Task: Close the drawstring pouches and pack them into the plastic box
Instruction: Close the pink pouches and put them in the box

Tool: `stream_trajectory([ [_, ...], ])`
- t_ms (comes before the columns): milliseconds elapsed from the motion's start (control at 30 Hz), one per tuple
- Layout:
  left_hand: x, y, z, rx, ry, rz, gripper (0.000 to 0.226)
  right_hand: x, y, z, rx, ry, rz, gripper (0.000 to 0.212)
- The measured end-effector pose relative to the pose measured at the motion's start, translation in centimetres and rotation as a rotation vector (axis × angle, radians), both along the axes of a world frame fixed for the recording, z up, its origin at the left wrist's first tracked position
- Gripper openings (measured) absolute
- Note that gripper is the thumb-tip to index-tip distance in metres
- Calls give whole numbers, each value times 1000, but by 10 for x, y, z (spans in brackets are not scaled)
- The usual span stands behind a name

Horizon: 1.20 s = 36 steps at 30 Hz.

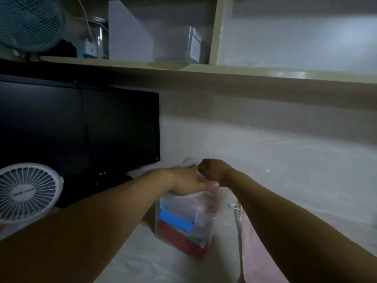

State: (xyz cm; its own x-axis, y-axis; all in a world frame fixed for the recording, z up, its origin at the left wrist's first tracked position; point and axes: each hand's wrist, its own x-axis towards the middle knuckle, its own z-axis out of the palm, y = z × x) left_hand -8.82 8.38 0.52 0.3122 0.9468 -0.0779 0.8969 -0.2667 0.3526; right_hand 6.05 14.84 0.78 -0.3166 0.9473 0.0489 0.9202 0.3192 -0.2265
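A person's left hand (189, 180) lies flat, fingers straight, on top of a clear plastic box (204, 221) on a white tabletop (285, 160), with blue, red and white pouches packed inside. The right hand (212, 169) is curled at the box's far edge; blur hides whether it grips anything. A pink pouch (257, 252) lies just right of the box.
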Motion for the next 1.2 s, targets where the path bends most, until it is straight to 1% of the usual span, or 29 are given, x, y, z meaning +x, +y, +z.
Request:
stream_trajectory([
  [67,-1,-4,5,-5,-6,44,112,13,-8,3,48,86,-23,36],
  [167,-2,-10,10,72,-23,16,103,39,-26,5,130,160,-47,41],
  [233,5,-16,10,130,20,19,99,63,-42,4,170,111,-59,42],
  [300,16,-23,9,196,77,42,80,89,-58,1,181,104,-93,43],
  [367,31,-31,9,307,79,37,59,117,-72,-4,185,116,-124,44],
  [500,78,-44,1,490,-105,-62,26,179,-97,-21,161,137,-226,44],
  [533,93,-46,-4,532,-135,-97,21,195,-103,-25,157,141,-252,43],
  [600,115,-49,-13,587,-166,-159,17,219,-113,-34,142,144,-294,40],
  [667,140,-52,-24,562,-176,-213,15,243,-122,-45,119,154,-350,37],
  [700,152,-51,-34,516,-160,-217,14,257,-126,-51,108,168,-388,36],
  [767,166,-47,-55,379,-90,-138,17,277,-130,-63,78,181,-475,32],
  [800,167,-44,-66,297,-48,-70,25,285,-131,-69,54,167,-518,30],
  [867,167,-40,-87,143,30,48,40,300,-135,-83,-15,91,-592,21],
  [900,166,-39,-95,90,71,85,43,307,-136,-91,-59,78,-625,17],
  [933,167,-39,-102,49,108,108,43,315,-136,-100,-95,59,-663,19],
  [1033,167,-36,-115,24,99,155,29,333,-132,-123,-148,-15,-746,37],
  [1100,171,-35,-120,29,82,175,22,339,-128,-128,-150,-8,-781,37],
  [1200,173,-37,-125,73,81,192,13,335,-128,-124,-112,48,-785,31],
])
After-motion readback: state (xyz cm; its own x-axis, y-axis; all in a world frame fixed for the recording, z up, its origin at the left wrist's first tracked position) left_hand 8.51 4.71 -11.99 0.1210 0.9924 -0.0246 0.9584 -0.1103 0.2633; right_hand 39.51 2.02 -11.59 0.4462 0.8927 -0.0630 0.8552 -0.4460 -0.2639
